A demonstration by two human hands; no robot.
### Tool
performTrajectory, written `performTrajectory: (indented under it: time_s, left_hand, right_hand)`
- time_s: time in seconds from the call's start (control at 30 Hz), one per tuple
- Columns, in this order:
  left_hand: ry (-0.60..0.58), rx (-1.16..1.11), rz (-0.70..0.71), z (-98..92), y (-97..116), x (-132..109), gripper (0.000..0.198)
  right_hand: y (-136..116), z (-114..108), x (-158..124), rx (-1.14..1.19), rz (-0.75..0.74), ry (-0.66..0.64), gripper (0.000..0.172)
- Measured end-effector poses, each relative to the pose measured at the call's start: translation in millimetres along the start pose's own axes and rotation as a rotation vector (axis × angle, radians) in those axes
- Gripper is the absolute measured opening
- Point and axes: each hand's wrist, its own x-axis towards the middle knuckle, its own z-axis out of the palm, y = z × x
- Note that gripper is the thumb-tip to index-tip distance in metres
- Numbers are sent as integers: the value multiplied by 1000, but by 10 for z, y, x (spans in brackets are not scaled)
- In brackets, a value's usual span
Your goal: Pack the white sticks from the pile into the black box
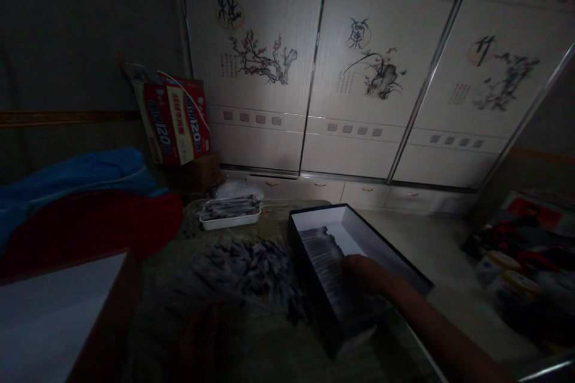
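A dark open box with a pale inside sits at a slant on the table. Thin grey stick-like pieces lie side by side in a row along its left part. My right hand reaches into the box over this row, its fingers closed together against the pieces; whatever is in them is hidden. Left of the box, a loose heap of similar thin pieces spreads over the table. My left hand is at the near edge of the heap, deep in shadow, fingers seemingly drawn together; their contents cannot be made out.
A white tray of thin pieces stands behind the heap. At the left are a large open box with a pale inside and red and blue cloth. A red carton stands before the wardrobe. Tubs and clutter lie right.
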Motion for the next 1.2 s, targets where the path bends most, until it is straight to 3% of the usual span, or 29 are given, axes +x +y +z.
performTrajectory:
  time_s: [0.47,0.73,0.9,1.0,1.1,1.2]
  left_hand:
    - [30,23,44,-21,54,-25,43]
    - [27,-4,89,-23,34,-42,33]
    - [37,-63,119,-8,71,-74,29]
    - [34,-100,108,-5,124,-112,30]
    - [10,-197,63,-4,148,-136,32]
    - [64,-245,63,-22,146,-136,35]
  right_hand:
    - [33,-11,-44,60,-30,2,23]
    - [6,-449,-377,156,-63,212,16]
    - [-382,-639,-630,243,-131,349,15]
    - [-758,-608,-756,401,-161,445,10]
    - [-1179,-333,-764,736,-153,434,16]
    - [-1563,179,-598,991,-90,447,32]
